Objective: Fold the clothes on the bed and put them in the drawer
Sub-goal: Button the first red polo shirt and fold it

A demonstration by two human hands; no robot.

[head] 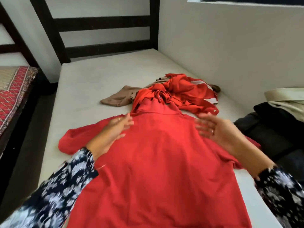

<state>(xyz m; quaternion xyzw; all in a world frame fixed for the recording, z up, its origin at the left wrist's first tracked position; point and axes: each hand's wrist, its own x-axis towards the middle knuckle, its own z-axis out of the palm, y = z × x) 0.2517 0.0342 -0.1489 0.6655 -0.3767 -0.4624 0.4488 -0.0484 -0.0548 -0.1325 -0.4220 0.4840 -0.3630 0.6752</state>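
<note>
A red hoodie [158,155] lies spread flat, back side up, along the white mattress [92,79], its hood pointing away from me. My left hand [113,130] hovers with straight fingers over the hoodie's left shoulder. Over the right shoulder my right hand [218,130] is also open, fingers spread. Both are blurred; I cannot tell whether they touch the cloth. Beyond the hood lies a crumpled red jacket with white stripes [185,91] on top of a tan garment [120,97]. No drawer is in view.
A dark wooden headboard [102,22] stands at the far end and a white wall [230,46] runs along the right. Black and beige clothes [276,119] are piled at the right edge. Another bed with a red patterned cover [13,94] is on the left.
</note>
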